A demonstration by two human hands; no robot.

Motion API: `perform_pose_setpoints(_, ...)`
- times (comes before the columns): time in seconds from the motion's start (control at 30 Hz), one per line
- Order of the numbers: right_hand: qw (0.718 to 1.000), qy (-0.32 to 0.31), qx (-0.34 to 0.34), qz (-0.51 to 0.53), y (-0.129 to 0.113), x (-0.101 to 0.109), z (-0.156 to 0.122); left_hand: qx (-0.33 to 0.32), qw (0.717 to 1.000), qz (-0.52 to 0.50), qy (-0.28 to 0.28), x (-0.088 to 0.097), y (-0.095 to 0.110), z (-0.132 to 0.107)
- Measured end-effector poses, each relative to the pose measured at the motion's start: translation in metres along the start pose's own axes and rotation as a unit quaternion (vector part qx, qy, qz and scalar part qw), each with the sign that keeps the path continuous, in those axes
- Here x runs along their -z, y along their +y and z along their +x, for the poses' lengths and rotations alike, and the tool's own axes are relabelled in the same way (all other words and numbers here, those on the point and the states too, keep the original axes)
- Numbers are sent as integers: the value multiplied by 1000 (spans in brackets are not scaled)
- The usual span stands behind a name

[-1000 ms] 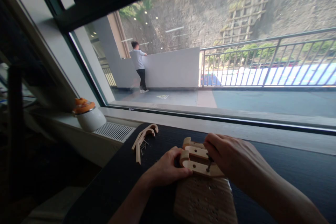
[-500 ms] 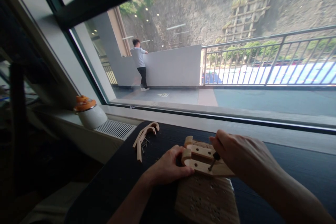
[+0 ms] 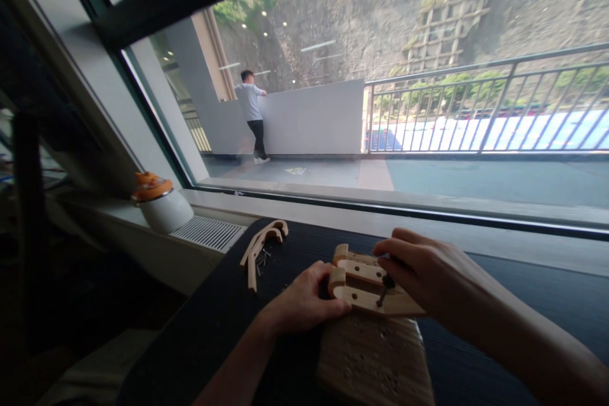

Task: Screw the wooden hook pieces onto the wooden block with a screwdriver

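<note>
My left hand (image 3: 307,297) is closed on the curled end of a pale wooden hook piece (image 3: 364,299), its thumb along the near edge. This piece has drilled holes and lies over a thick wooden block (image 3: 373,355) with a pitted surface. A second hook piece (image 3: 364,269) lies parallel just behind it. My right hand (image 3: 421,263) is closed round the handle of a screwdriver (image 3: 384,292), which is mostly hidden by the fingers. The tool's thin shaft slants down to a hole in the nearer piece.
Two more curved wooden pieces (image 3: 259,250) lie at the left of the dark table (image 3: 214,323), with several screws (image 3: 262,260) beside them. An orange-topped white container (image 3: 164,203) stands on the sill. Behind the window, a person (image 3: 253,111) leans on a wall.
My right hand's fingers have shifted and loosened a little round the screwdriver's handle, showing more of its dark end. My left hand and the wooden pieces stay in place.
</note>
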State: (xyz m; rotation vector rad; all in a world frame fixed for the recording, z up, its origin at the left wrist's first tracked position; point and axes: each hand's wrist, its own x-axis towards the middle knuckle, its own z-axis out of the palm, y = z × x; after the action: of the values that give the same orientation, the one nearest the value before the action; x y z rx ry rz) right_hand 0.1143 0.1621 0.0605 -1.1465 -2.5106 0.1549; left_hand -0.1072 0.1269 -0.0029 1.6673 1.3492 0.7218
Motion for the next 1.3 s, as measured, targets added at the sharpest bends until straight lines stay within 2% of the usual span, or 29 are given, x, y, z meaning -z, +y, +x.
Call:
perform_pose_setpoints(0.2,990,-20,-41,-131,-5,-3,3,-11,1000,3,0,0,0,0)
perform_pose_setpoints(0.3,985,-15,-68,-158,-8,-4,3,-8,1000,-4,-3,-1,0,-1)
perform_pose_setpoints(0.4,990,-7,-76,-121,-4,-3,-2,-2,1000,-3,-4,-2,-1,0)
perform_pose_setpoints(0.6,999,-20,-30,28,5,1,-13,-6,1000,-16,-7,-2,-1,1)
perform_pose_setpoints(0.73,997,-30,-30,59,-1,2,-7,-9,1000,-22,-9,-1,-2,0)
perform_pose_setpoints(0.87,999,-32,-30,18,-10,-2,2,-12,1000,-4,1,0,-1,0)
perform_pose_setpoints(1.07,990,-29,-105,-91,-14,-5,8,-14,1000,-1,-1,0,-1,-1)
perform_pose_setpoints(1.17,983,-15,-120,-140,-17,-5,8,-16,1000,-8,-2,0,-1,-2)
perform_pose_setpoints(1.3,983,-16,-119,-140,-20,-2,4,-10,1000,-17,-6,-1,-1,-1)
